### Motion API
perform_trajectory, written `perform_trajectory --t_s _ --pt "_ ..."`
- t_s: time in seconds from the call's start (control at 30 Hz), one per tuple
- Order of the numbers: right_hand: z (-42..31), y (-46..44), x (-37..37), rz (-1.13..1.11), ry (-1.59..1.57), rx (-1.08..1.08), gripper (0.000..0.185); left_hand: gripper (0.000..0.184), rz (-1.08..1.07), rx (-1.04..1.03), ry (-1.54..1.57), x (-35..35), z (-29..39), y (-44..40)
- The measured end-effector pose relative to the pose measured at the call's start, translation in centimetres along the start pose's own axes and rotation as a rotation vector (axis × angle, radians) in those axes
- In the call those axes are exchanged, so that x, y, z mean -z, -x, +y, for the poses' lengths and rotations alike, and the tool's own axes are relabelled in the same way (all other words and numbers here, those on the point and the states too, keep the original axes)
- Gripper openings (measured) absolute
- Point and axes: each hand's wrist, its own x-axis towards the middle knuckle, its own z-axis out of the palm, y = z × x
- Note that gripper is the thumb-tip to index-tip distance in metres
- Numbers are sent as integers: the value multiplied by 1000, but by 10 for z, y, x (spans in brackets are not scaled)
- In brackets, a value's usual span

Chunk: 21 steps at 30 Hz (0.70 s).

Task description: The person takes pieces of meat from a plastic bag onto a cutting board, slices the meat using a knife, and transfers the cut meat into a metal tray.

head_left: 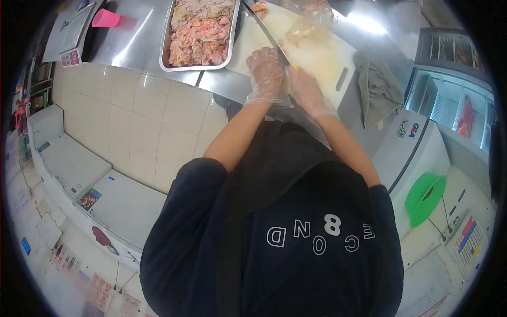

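My right hand (310,94), in a clear plastic glove, is closed around the handle of a long knife (268,36). A bit of yellow shows at the handle end. The blade slants up and left over the white cutting board (327,63). My left hand (266,74), also gloved, lies just left of the knife at the board's near edge. Its fingers are curled, and what they may hold is hidden. Left of the board stands a metal tray (165,59) filled with raw pinkish meat pieces (200,39), probably chicken.
A clear plastic bag (311,24) lies on the board's far side. A grey cloth (377,87) rests on the metal counter (140,37) at right. A pink cup (106,18) stands far left. A freezer (406,140) and a green basin (425,199) are at right.
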Motion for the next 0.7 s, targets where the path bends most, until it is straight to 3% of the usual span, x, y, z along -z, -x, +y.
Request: perform_trajectory --t_s 0.07,0.13,0.2,0.27,0.37,0.43,0.53,0.7 --pt "12 -19 -7 19 -42 -65 39 12 -89 -11 -76 3 1 -2" --pt "23 -16 -20 29 -89 -118 36 12 -32 -39 -62 1 0 2" --pt "46 25 -17 92 4 204 32 11 26 -64 -51 4 -3 -1" --pt "67 80 -6 -14 210 263 31 14 -42 -29 -59 10 1 1" --pt "63 134 20 9 46 114 32 18 -61 -73 2 16 -7 2" --pt "56 147 35 -57 -96 -291 34 19 -42 -92 53 23 -17 7" --pt "49 142 37 66 -165 -258 37 22 -12 -78 128 31 -25 18" --pt "37 135 31 12 -153 -73 34 20 81 12 139 29 -20 17"
